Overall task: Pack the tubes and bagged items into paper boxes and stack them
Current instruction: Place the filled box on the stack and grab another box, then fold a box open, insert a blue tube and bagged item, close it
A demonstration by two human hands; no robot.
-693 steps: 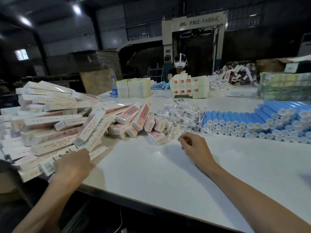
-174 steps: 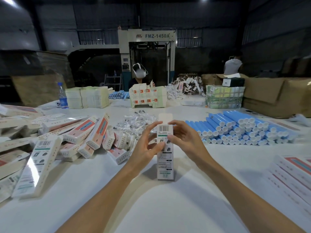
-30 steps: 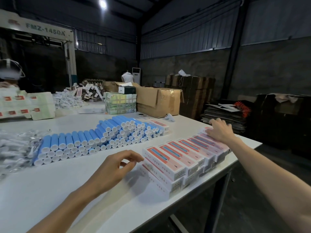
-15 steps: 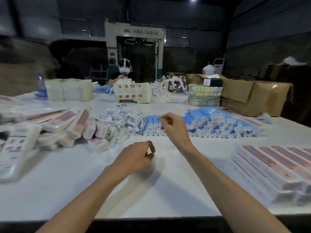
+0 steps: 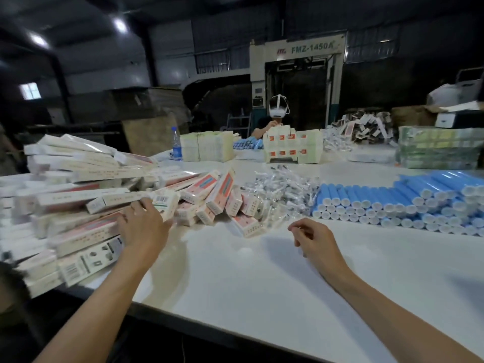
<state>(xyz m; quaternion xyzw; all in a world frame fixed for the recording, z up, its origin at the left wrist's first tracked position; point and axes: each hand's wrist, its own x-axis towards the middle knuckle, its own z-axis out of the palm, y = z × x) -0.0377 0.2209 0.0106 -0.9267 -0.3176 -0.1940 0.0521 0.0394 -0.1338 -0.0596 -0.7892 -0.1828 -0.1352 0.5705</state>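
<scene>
The left hand reaches into the big pile of flat paper boxes at the near left of the desk. Its grip is apart: the fingers lie spread on a box with a barcode and are not yet closed around it. The right hand hovers over the bare middle of the desk, its grip loosely curled and empty. The blue tubes lie in long rows at the right. The small bagged items make a heap between the tubes and the boxes. No finished stack shows here. I judge that a new round of packing is only beginning and much is left: many tubes, bags and boxes wait.
</scene>
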